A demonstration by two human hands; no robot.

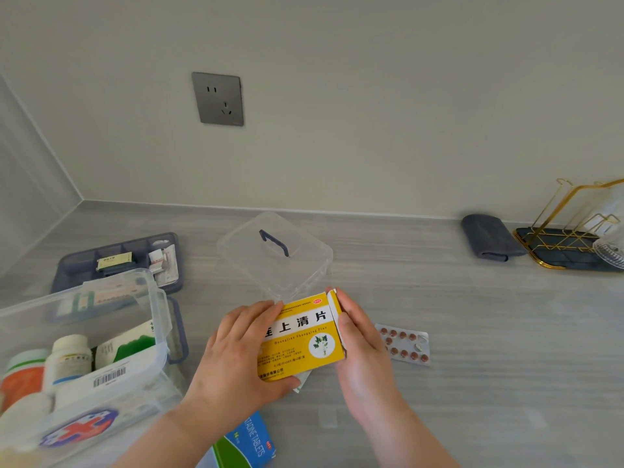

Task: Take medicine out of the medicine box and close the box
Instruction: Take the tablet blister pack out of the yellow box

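Observation:
A yellow medicine carton [304, 339] lies on the counter in front of me. My left hand [236, 352] grips its left end, thumb under the near edge. My right hand [361, 352] holds its right end, where the white end flap [334, 310] stands open. A blister sheet of brown tablets [405, 344] lies on the counter just right of my right hand. The clear medicine box [101, 376] stands open at the left, holding several bottles and packets. Its clear lid [275, 255] with a blue handle rests on the counter behind the carton.
A grey divider tray [81, 261] with small packets sits behind the medicine box. A blue and green tablet carton [248, 444] lies near the front edge. At the far right are a folded grey cloth [488, 238] and a gold wire rack [574, 231]. A wall socket [217, 98] is above.

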